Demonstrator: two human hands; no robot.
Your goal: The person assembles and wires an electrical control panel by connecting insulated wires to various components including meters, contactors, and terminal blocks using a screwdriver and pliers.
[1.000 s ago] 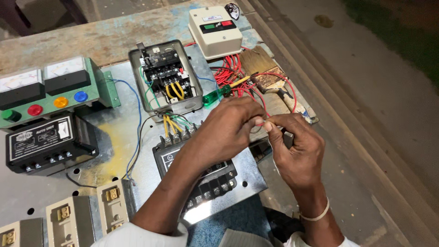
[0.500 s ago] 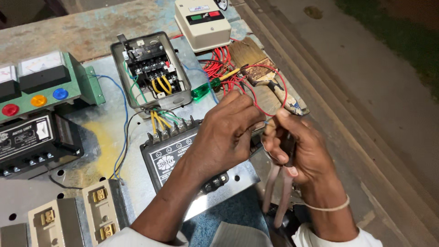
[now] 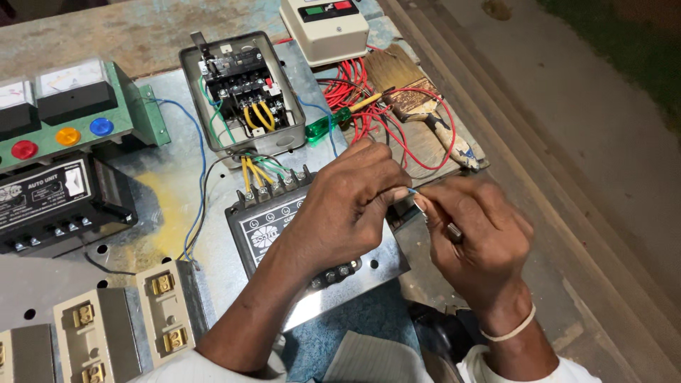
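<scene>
Head view, looking down at a cluttered counter point(image 3: 106, 28). Left hand point(image 3: 347, 206) curled nearly closed, thumb and fingertips pinched on the end of a thin blue wire point(image 3: 412, 191), just above the black contactor block point(image 3: 284, 227). Right hand point(image 3: 475, 237) close beside it, fingers folded shut around a slim metal tool point(image 3: 452, 230) (only a short stub showing, kind not clear), its tip meeting the wire end between the two hands. Pale band on the right wrist point(image 3: 507, 330).

Behind the hands: open grey starter box point(image 3: 241, 92) with yellow, green and blue leads running down to the contactor block. Right of it, a green-handled screwdriver point(image 3: 330, 122) lying across a tangle of red wires point(image 3: 369, 106), and a paintbrush point(image 3: 418, 106) on a wooden board. Cream push-button box point(image 3: 325, 28) at the top edge. At left, a green meter panel point(image 3: 71, 106) with red, amber and blue lamps, a black unit point(image 3: 60, 202) below it, and a row of beige fuse holders point(image 3: 106, 333) at bottom left. All mounted on a grey metal plate point(image 3: 163, 191).
</scene>
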